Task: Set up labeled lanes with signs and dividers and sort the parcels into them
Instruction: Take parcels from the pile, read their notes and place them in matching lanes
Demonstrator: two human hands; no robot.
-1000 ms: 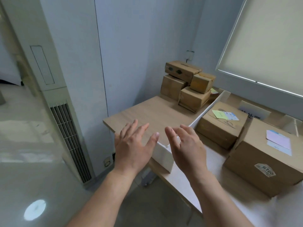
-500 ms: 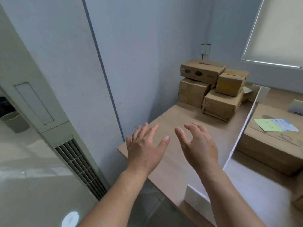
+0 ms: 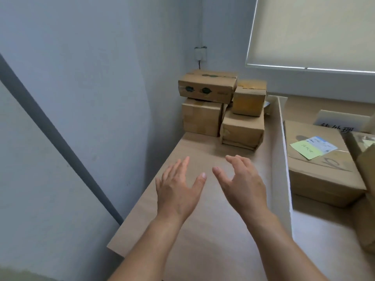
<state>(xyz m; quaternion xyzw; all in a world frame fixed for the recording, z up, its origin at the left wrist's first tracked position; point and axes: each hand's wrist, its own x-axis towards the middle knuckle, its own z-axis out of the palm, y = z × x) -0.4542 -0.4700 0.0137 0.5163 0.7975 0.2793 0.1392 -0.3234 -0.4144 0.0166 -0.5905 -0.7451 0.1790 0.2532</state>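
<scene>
My left hand [image 3: 178, 187] and my right hand [image 3: 242, 183] hover side by side over the wooden table [image 3: 203, 230], fingers spread, holding nothing. Beyond them, in the far corner, stands a pile of several small cardboard parcels [image 3: 241, 128], the top one [image 3: 207, 86] with dark green marks. A white upright divider [image 3: 281, 159] runs away from me along the right of my right hand. Past it lies a larger parcel [image 3: 322, 171] with a green note and a blue label. A white sign [image 3: 343, 121] with black writing stands behind that parcel.
A grey-blue wall [image 3: 101, 98] borders the table's left edge and meets the window wall at the corner, where a wall socket [image 3: 200, 54] sits above the pile. A lowered blind [image 3: 316, 31] hangs at the upper right. More cardboard boxes [image 3: 365, 179] crowd the right edge.
The view has swung toward the table and closer to the corner pile. Both hands have moved forward over the left lane, still empty and spread.
</scene>
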